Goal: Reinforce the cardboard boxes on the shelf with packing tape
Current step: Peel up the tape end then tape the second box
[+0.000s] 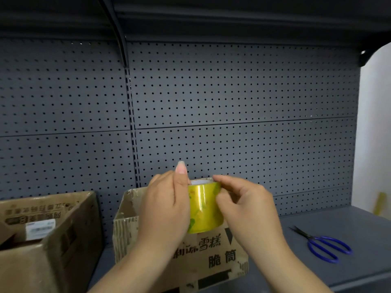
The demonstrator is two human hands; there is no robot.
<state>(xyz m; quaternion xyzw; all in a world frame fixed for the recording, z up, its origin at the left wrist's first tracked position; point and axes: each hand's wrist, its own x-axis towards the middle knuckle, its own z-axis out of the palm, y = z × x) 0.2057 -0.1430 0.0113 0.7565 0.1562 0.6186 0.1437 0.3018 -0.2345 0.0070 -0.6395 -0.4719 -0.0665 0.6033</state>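
As left hand (165, 208), right hand (247, 210) grip it, tape roll (204, 208) between, seemingly upright.

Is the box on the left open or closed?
Open. The left box has its top uncovered, and you can see down inside it.

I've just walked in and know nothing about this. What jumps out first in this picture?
The shiny yellow tape roll sits centre, gripped by the left hand and the right hand in front of a printed cardboard box. To the right, blue-handled scissors lie on the grey shelf; at the far left stands a second open box, with a dark pegboard wall behind everything.
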